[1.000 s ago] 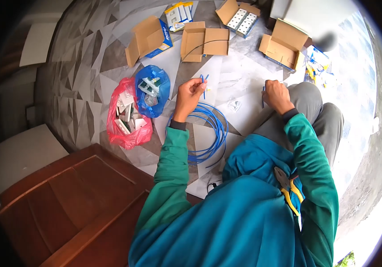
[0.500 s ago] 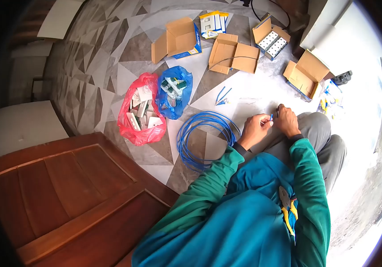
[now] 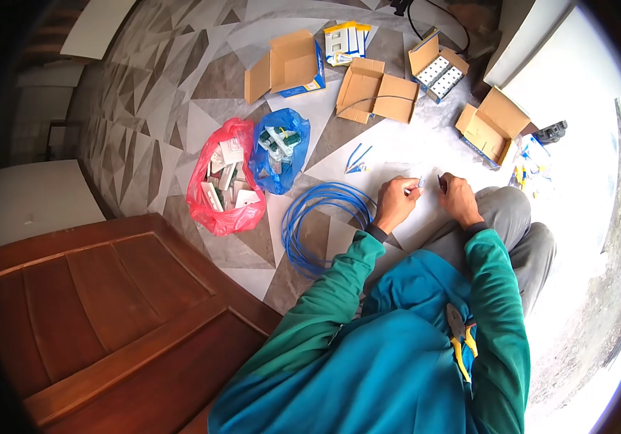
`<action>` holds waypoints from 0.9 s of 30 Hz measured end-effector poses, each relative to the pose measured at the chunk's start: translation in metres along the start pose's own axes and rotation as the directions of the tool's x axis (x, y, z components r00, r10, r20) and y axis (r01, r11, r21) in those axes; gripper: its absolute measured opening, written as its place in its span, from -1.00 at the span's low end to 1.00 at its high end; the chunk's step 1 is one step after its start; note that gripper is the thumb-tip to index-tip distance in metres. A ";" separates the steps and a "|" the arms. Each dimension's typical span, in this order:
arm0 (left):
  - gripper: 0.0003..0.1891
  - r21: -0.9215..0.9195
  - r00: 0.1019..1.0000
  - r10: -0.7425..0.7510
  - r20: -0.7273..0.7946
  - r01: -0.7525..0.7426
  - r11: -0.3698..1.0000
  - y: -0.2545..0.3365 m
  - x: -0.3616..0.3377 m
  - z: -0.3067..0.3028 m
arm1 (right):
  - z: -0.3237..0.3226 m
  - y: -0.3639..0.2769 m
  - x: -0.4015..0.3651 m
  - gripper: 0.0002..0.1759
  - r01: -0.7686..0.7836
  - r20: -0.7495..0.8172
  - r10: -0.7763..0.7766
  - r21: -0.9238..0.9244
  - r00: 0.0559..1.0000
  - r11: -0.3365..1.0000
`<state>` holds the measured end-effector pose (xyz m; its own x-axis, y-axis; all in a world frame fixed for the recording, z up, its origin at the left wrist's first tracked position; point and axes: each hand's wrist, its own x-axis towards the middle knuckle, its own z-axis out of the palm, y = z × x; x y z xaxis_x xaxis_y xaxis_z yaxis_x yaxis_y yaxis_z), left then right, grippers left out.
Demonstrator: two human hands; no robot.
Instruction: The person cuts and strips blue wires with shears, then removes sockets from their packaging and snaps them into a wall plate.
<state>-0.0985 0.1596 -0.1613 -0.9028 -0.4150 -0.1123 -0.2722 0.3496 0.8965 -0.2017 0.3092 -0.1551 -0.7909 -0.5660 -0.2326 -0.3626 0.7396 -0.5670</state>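
Observation:
My left hand (image 3: 396, 202) is closed on the end of a blue cable (image 3: 420, 181), whose tip shows past the fingers. Just to its right, my right hand (image 3: 461, 201) pinches a small dark thing (image 3: 442, 182), mostly hidden and too small to name. A gap separates the two hands. A loose coil of blue cable (image 3: 287, 223) lies on the floor left of my left hand. Short blue cable pieces (image 3: 358, 158) rest beyond it. Pliers with yellow handles (image 3: 458, 336) lie on my lap, against the teal shirt.
A red bag (image 3: 202, 213) of white fittings and a blue bag (image 3: 297, 159) stand at left. Several open cardboard boxes (image 3: 292, 61) sit farther off, one with white modules (image 3: 440, 76). Yellow-and-white packs (image 3: 346, 42) lie behind. A brown panelled door (image 3: 93, 311) fills the lower left.
My hands have moved apart, the left one shifting leftward with the cable end. The view has shifted slightly.

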 end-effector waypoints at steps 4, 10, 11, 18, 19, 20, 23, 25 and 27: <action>-0.76 0.071 1.000 0.027 -0.016 -0.026 0.997 -0.002 0.007 -0.004 | -0.002 -0.003 -0.003 -0.81 0.017 0.003 -0.017 0.020 1.000 1.000; -0.76 0.074 0.998 -0.057 0.023 0.055 0.996 0.008 0.011 -0.009 | 0.001 -0.001 -0.004 -0.86 0.144 -0.049 -0.141 0.060 0.989 0.988; -0.75 0.056 0.995 -0.078 0.068 0.074 0.996 0.004 0.016 -0.014 | 0.000 -0.001 -0.003 -0.83 0.117 -0.019 -0.117 0.046 0.993 0.992; -0.85 0.030 0.995 0.016 0.097 -0.019 0.999 -0.032 0.046 -0.051 | 0.000 0.003 -0.004 -0.81 0.072 0.000 -0.072 0.043 0.997 0.996; -0.85 -0.003 0.992 0.024 0.121 -0.024 1.000 -0.034 0.045 -0.061 | 0.003 0.004 -0.003 -0.81 0.084 -0.023 -0.084 0.031 0.996 0.996; -0.88 0.007 0.988 0.008 0.152 -0.009 1.000 -0.036 0.042 -0.074 | 0.004 0.006 -0.003 -0.81 0.141 -0.070 -0.138 0.046 0.988 0.989; -0.92 -0.399 0.975 -0.153 0.159 0.205 0.894 -0.027 0.014 -0.109 | 0.005 0.006 -0.002 -0.83 0.150 -0.025 -0.149 0.059 0.989 0.987; -0.89 -0.344 0.974 -0.187 0.131 0.222 0.912 -0.035 -0.007 -0.137 | 0.005 0.005 -0.002 -0.84 0.176 0.007 -0.176 0.046 0.984 0.983; -0.89 -0.186 0.977 -0.170 0.129 0.192 0.964 -0.027 -0.037 -0.157 | 0.003 -0.001 -0.003 -0.84 0.194 0.016 -0.194 0.038 0.981 0.980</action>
<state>-0.0053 0.0342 -0.1140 -0.8789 -0.3565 -0.3170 -0.3735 0.1009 0.9221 -0.1978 0.3089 -0.1565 -0.6973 -0.7048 -0.1305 -0.4902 0.6017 -0.6306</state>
